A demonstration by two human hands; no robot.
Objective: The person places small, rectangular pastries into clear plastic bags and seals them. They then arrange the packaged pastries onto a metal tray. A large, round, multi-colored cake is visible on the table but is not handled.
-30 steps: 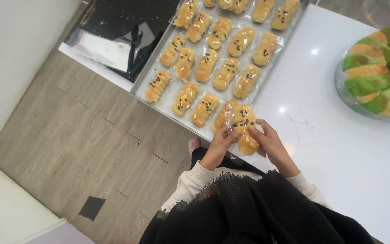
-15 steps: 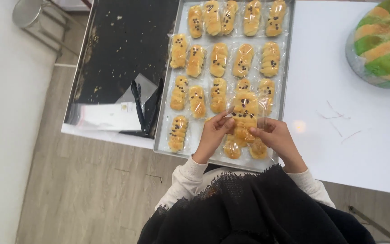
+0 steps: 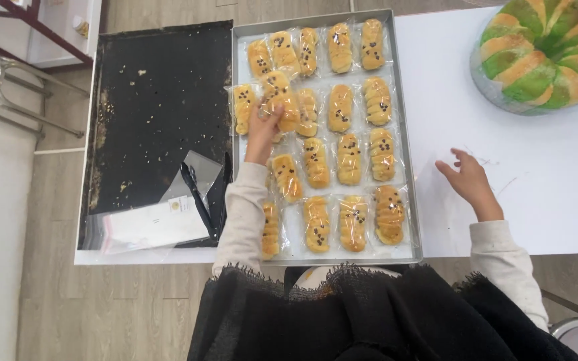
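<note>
Top-down view over a white table (image 3: pixel 543 180) w/ a person in a black frayed shawl (image 3: pixel 369 314) at its near edge. Left end of table: a dark, crumb-speckled baking sheet (image 3: pixel 158 113). Just beside it, centre of table, a silver tray (image 3: pixel 406 167) filled w/ rows of golden, ridged pastries, each in a clear bag & dotted w/ dark chips. Far right corner: a big green & tan striped ring loaf (image 3: pixel 546 53) in clear wrap, partly cut off by the picture edge. Near left corner, lying over the dark sheet's near edge: a stack of clear empty bags (image 3: pixel 152 224) & black tongs (image 3: pixel 205 197).

Left arm, cream sleeve, stretches straight out over the tray's left columns; left hand (image 3: pixel 261 130) is raised at the far-left part of the tray, fingers pinching a bagged pastry (image 3: pixel 281 100) from below, bag held above the others there. Right arm bends outward past the tray's right edge; right hand (image 3: pixel 469 180) hovers over bare tabletop, palm down, fingers loosely spread, holding nothing
</note>
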